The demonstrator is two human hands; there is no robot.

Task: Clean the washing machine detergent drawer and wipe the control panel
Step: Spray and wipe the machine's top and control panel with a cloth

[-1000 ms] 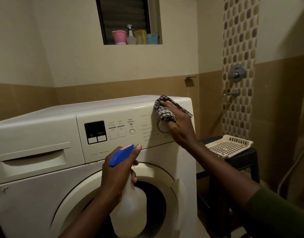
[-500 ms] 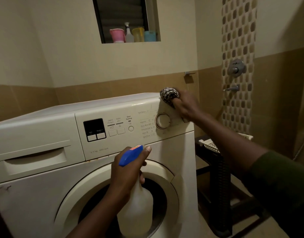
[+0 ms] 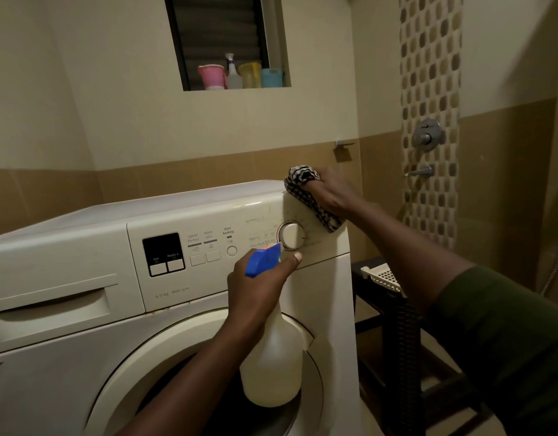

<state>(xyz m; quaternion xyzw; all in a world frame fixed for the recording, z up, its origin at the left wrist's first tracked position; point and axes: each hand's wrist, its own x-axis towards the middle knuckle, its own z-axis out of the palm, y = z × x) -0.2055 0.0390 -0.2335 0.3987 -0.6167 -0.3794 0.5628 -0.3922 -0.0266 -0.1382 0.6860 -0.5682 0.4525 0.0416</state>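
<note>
Spray bottle (image 3: 273,357) raised toward dial, left hand (image 3: 255,287) fingers clamped on it, right hand (image 3: 331,193) gripping cloth (image 3: 303,184).

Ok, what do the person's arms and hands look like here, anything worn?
Both hands are bare: no gloves, rings or watch visible. The right hand comes from a forearm bare up to a dark olive-green sleeve. The left hand and forearm are bare; no sleeve shows in frame.

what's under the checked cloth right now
The checked cloth lies over the control panel's top right corner, pressed by the right hand. The panel surface beneath it is covered, so its state cannot be seen.
</note>
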